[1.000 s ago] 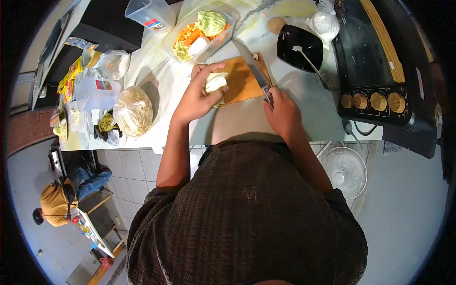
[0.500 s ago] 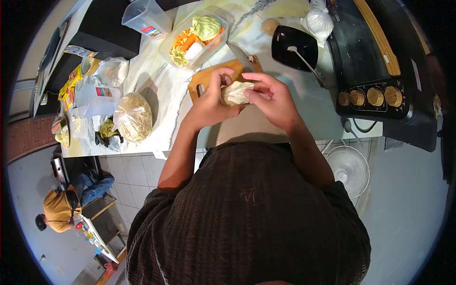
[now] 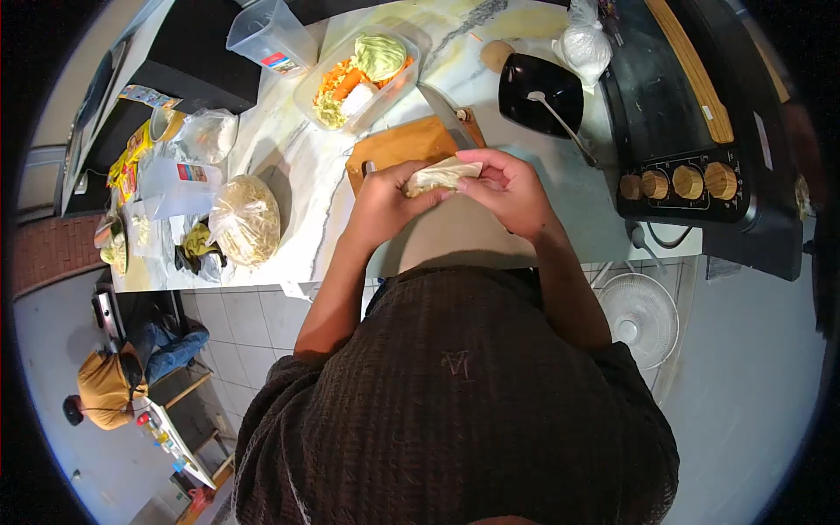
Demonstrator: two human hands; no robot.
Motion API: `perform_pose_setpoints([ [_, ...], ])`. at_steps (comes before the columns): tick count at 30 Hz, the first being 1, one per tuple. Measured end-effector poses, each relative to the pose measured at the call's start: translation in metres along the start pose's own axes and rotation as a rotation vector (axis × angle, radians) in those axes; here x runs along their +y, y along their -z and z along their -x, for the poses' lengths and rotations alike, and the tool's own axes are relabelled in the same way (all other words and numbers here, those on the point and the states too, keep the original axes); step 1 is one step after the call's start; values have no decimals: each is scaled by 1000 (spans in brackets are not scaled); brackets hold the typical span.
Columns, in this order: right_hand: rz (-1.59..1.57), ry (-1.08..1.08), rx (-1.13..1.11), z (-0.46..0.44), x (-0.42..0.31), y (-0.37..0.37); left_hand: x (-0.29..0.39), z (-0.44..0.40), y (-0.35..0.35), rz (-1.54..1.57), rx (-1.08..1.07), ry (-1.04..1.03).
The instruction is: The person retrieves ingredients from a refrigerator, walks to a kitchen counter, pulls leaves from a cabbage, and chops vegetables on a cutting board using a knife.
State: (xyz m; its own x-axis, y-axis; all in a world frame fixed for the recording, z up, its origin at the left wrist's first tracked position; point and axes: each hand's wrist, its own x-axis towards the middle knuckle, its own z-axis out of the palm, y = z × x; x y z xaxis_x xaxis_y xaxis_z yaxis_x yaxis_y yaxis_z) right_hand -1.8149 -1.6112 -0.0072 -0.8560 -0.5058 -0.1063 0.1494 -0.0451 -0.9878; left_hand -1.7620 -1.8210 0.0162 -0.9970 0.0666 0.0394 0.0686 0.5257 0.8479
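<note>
Between my two hands is a pale, thin dough wrapper (image 3: 435, 178), folded into a long roll shape and held above the counter's front edge. My left hand (image 3: 385, 201) pinches its left end, thumb along the near side. My right hand (image 3: 514, 194) grips the right end between thumb and fingers. Any filling inside is hidden. Just beyond the hands lies a wooden cutting board (image 3: 394, 143), with a knife (image 3: 451, 115) across its right part. Behind it, a clear plastic container (image 3: 304, 103) holds a cabbage piece (image 3: 380, 57), carrots (image 3: 348, 83) and shredded vegetables.
A black bowl (image 3: 523, 73) with a spoon (image 3: 560, 120) stands right of the board, near a bag of white powder (image 3: 584, 54). A stove (image 3: 682, 179) borders the right. Bagged noodle-like strands (image 3: 245, 220) and plastic tubs lie left. Another person (image 3: 109, 389) sits at lower left.
The wrapper has gone from a rounded bundle to a longer, flatter fold. My left fingers have come down from above it, and more of the board and knife shows.
</note>
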Motion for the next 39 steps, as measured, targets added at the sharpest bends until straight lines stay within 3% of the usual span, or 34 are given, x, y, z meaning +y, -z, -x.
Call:
perform_pose_setpoints([
  [4, 124, -60, -34, -1, 0, 4, -5, -1, 10, 23, -132, 75],
  [6, 404, 141, -33, -2, -5, 4, -7, -2, 16, 80, -186, 95],
  [8, 347, 187, -8, -4, 1, 1, -9, -1, 14, 140, -241, 117],
  [10, 289, 236, 16, -7, 10, 1, -19, 1, 3, 361, -59, -18],
  [12, 186, 91, 104, -10, 16, 2, -31, 3, 4, 336, -115, 16],
  [16, 255, 40, 90, -9, 4, 4, -32, 0, 11, 178, -157, 16],
  [19, 229, 33, 118, -9, 4, 0, -20, 4, 12, 372, -109, 140],
  [23, 102, 45, 101, -8, -1, -7, -19, 2, 8, 350, -150, 61],
  [26, 119, -67, 60, -9, -4, -7, -19, 2, 7, 300, -139, 124],
  [28, 130, -131, 54, -9, -6, -8, -15, 1, 11, 607, -238, 365],
  [30, 102, -194, 77, -9, -13, -10, -18, 0, 11, 640, -253, 380],
  [35, 39, -118, 111, -12, -2, -15, -13, -1, 9, 650, -219, 453],
  [38, 57, -43, 149, -13, 9, -18, -5, -2, 7, 658, -103, 356],
  [39, 63, -15, 160, -13, 10, -18, 0, -4, 10, 756, -110, 427],
])
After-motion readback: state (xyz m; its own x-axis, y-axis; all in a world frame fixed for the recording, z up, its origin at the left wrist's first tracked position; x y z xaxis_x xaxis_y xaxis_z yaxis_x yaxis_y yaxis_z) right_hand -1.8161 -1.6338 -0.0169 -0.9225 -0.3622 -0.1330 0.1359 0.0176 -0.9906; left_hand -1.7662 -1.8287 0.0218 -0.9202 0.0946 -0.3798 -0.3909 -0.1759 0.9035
